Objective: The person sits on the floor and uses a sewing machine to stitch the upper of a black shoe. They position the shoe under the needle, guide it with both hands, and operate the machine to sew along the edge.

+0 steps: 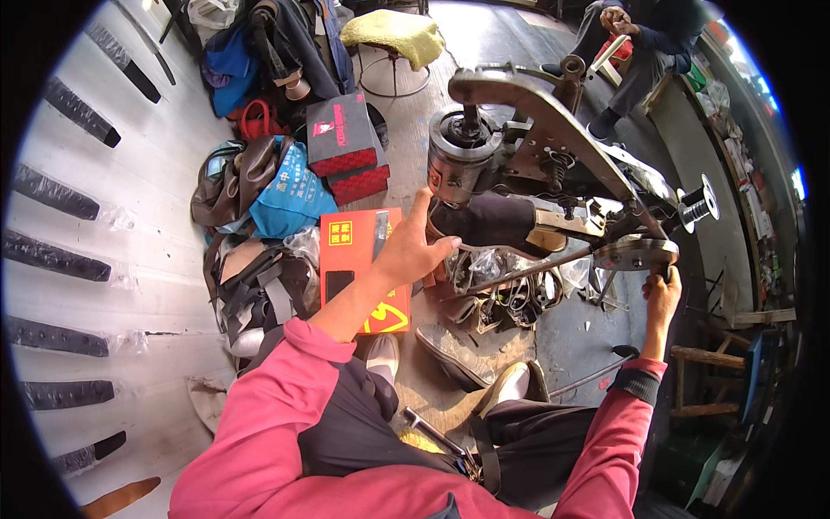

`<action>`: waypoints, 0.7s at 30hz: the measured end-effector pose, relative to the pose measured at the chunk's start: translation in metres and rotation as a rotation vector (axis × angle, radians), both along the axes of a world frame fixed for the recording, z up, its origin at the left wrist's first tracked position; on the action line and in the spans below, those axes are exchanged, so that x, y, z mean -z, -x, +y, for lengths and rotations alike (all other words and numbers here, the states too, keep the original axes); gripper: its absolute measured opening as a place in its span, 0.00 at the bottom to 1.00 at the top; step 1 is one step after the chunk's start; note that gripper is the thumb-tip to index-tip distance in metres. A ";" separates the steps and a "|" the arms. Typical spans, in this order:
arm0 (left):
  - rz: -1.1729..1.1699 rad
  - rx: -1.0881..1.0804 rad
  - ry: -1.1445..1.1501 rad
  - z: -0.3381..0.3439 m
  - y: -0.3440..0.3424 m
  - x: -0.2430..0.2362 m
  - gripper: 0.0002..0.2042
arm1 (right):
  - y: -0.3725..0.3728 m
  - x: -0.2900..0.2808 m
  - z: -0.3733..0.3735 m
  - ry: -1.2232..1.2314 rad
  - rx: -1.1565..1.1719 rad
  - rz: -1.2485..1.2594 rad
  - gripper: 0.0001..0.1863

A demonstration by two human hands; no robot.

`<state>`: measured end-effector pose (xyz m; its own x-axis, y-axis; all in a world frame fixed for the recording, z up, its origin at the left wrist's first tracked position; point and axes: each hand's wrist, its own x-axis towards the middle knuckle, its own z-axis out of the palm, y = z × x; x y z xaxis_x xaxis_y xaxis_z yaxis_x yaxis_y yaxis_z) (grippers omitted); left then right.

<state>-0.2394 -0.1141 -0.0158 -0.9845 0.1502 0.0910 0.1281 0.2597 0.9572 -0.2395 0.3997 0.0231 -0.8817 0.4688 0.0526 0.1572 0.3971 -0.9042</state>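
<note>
A metal hand-cranked shoe-repair sewing machine (553, 138) stands in front of me, with a round metal head (462, 151) on its left. Under that head sits a dark brown leather shoe (493, 223), stretched along the machine's lower arm. My left hand (413, 249) grips the shoe's near left end; its thumb lies on the near side, the index finger reaches up beside the head, and the other fingers are mostly hidden. At the machine's right, my right hand (662, 292) is closed on the rim of the hand wheel (638, 254).
Red and black shoe boxes (350, 147), an orange-red box (363, 268) and a blue bag (292, 195) lie at left. Loose shoes (454, 355) and scraps lie below the machine. A person (653, 52) sits at far right. A yellow-covered stool (393, 39) stands behind.
</note>
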 end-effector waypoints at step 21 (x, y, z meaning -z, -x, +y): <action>-0.132 0.098 -0.348 0.004 0.006 -0.017 0.50 | -0.014 0.015 -0.119 0.126 -0.298 -0.362 0.14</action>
<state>-0.2458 -0.1105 0.0011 -0.9737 0.2263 0.0262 0.0056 -0.0915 0.9958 -0.2251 0.2804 0.0081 -0.9299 0.1762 -0.3228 0.3662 0.3639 -0.8564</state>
